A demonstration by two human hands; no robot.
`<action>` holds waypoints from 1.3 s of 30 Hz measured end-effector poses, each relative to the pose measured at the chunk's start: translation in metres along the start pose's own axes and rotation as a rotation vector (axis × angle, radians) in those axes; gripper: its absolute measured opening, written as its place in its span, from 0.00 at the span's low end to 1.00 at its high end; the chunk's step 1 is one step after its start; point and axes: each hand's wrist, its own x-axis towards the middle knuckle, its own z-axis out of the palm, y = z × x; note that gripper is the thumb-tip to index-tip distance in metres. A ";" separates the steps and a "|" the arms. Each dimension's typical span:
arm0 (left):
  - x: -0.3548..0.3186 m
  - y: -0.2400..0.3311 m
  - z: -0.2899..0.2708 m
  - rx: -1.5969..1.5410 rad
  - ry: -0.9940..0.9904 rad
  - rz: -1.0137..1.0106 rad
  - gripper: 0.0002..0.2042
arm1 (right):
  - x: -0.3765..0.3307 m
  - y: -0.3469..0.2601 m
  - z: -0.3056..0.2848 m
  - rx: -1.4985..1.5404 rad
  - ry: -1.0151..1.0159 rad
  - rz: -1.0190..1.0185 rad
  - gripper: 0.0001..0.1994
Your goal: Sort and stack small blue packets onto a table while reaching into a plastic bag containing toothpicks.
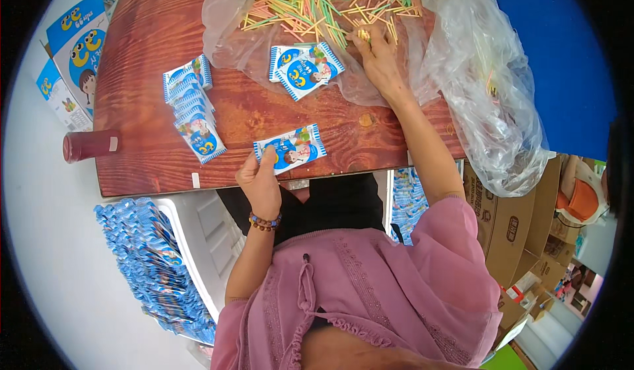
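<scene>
Preferably we grip lightly: our left hand (261,186) pinches a packet (300,150) (near one end), our right hand (382,65) pinches sticks (364,34).

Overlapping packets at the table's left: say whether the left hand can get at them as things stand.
Probably yes: only bare tabletop shows between the left hand and the overlapping packets. It holds another packet, though, which it may need to set down first.
</scene>
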 end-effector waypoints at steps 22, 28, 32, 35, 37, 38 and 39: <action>0.038 0.015 0.047 -0.645 -0.136 -0.282 0.11 | -0.040 -0.151 0.012 1.546 0.162 -0.003 0.08; 0.038 0.016 0.045 -0.687 -0.105 -0.283 0.11 | -0.048 -0.161 0.024 1.524 0.187 -0.027 0.06; 0.038 0.016 0.041 -0.687 -0.119 -0.281 0.11 | -0.047 -0.160 0.029 1.489 0.154 0.006 0.06; 0.040 0.016 0.039 -0.684 -0.127 -0.282 0.11 | -0.047 -0.159 0.028 1.481 0.130 0.035 0.06; 0.040 0.015 0.038 -0.688 -0.132 -0.279 0.11 | -0.048 -0.158 0.029 1.482 0.107 0.065 0.05; 0.041 0.013 0.036 -0.696 -0.134 -0.277 0.11 | -0.049 -0.157 0.032 1.485 0.126 0.043 0.05; 0.041 0.012 0.035 -0.703 -0.136 -0.274 0.11 | -0.050 -0.157 0.035 1.488 0.146 0.021 0.05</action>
